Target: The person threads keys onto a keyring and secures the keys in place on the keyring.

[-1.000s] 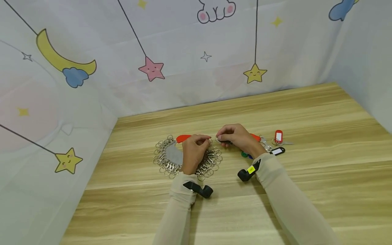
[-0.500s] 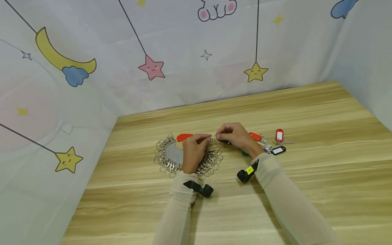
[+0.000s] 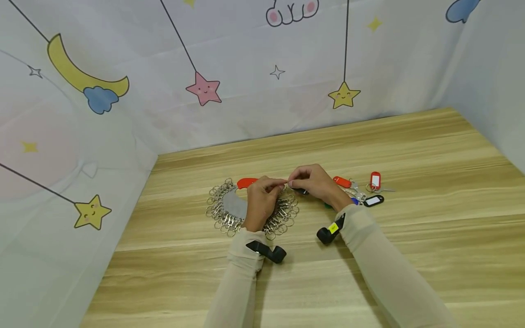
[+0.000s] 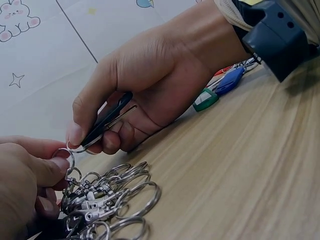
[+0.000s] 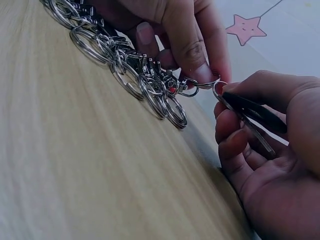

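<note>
In the head view, my left hand (image 3: 259, 205) rests over a grey curved plate (image 3: 233, 204) with a red end (image 3: 246, 183) and many metal clips and split rings round its edge. Left thumb and index finger pinch one split ring (image 5: 202, 85), seen in the right wrist view. Against it, my right hand (image 3: 316, 184) holds a black key tag (image 4: 107, 119) with a key (image 4: 121, 117) on its own thin ring (image 5: 218, 90). The two rings meet between the fingertips; whether they are linked I cannot tell. Right fingers curl beneath the tag.
Right of my right hand lie a red tag (image 3: 342, 182), loose keys (image 3: 357, 192), a black tag (image 3: 373, 201) and another red tag (image 3: 375, 180) with a key. Blue (image 4: 230, 81) and green (image 4: 205, 100) tags lie behind the right hand. A printed curtain (image 3: 254, 114) borders the wooden table (image 3: 311, 282).
The fingertips of both hands have come together, closing the small gap between them. My left hand has shifted slightly right; the right hand keeps the black key tag.
</note>
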### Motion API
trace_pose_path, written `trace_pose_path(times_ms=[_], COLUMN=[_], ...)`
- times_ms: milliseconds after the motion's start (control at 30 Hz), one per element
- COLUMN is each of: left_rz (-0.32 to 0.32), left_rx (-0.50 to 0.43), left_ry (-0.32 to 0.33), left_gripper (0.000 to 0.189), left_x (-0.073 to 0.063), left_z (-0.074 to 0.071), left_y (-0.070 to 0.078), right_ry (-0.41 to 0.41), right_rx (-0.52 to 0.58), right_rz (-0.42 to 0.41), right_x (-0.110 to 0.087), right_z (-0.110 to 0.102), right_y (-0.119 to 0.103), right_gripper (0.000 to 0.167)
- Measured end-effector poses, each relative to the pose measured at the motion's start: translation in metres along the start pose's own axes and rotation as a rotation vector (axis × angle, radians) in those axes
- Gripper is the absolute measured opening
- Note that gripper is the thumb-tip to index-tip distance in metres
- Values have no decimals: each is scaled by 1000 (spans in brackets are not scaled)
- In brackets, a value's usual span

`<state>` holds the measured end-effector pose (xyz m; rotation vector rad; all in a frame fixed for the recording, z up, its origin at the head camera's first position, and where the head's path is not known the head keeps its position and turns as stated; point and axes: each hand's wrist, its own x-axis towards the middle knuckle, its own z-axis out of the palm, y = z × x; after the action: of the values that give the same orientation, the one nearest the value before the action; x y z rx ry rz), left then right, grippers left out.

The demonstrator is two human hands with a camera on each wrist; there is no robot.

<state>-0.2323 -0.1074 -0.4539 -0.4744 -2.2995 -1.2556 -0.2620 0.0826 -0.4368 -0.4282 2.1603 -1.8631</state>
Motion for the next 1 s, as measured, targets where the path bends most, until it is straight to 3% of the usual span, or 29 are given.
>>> trace_pose_path(times_ms=[1000], left_rz=[-26], left_rx=[-19], left_ry=[-70], left_gripper=[12], left_x=[-1], left_z=[0], left_y=[2], right_ry=[-50], right_rx=[-200], right_rz=[-76], right_x=[0], right_z=[-2], right_y=[1], right_gripper=[8])
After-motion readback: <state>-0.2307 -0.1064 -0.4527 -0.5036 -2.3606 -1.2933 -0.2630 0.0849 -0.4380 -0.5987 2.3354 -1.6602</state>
